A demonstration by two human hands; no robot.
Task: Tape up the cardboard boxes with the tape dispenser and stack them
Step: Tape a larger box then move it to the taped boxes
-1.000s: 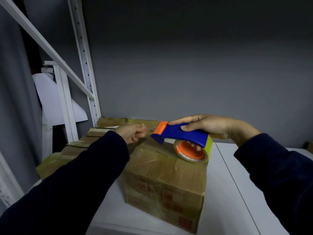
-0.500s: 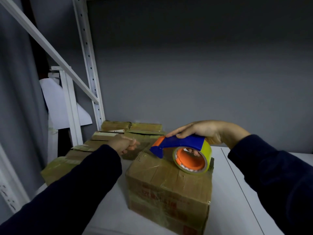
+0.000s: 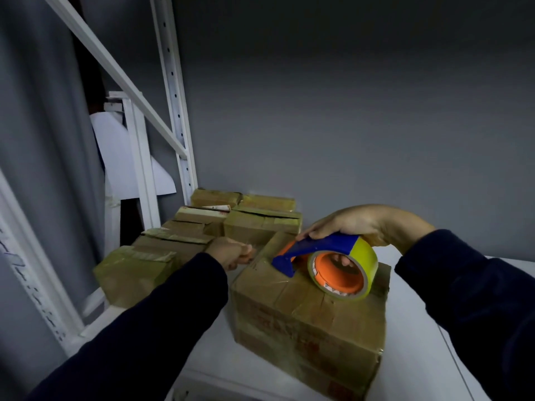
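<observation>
Closest thing is the cardboard box (image 3: 307,319), sitting on the white shelf board (image 3: 208,351), and I'll place everything else off it. It's wrapped in old glossy tape and the faces look dented, so my guess is light, a bit squashy and slick to hold. For stacking I'd grab it low on two opposite sides near the bottom edges, not by the top flaps. On top of the box, towards its right side, is the tape dispenser (image 3: 327,246), blue body with an orange core and a yellow roll, nose pointing at the box's far left corner and touching the lid. The right hand (image 3: 353,224) comes over it from above, thumb lying on the blue body and fingers (image 3: 343,260) curled through the core, so a full wrap. The dispenser is hard plastic and probably weighs next to nothing, and the core grip is the sensible hold since it keeps skin away from the cutter end. At the box's far left top edge the left hand (image 3: 231,251) has its fingers bunched into a tight pinch on what looks like the loose tape end (image 3: 257,246), though it's blurry there. Thin sticky film likes to fold onto itself, so it needs keeping taut. Behind and left of the box are more cardboard boxes (image 3: 260,224), some with flaps gaping, then the white rack upright (image 3: 173,96) past them.
</observation>
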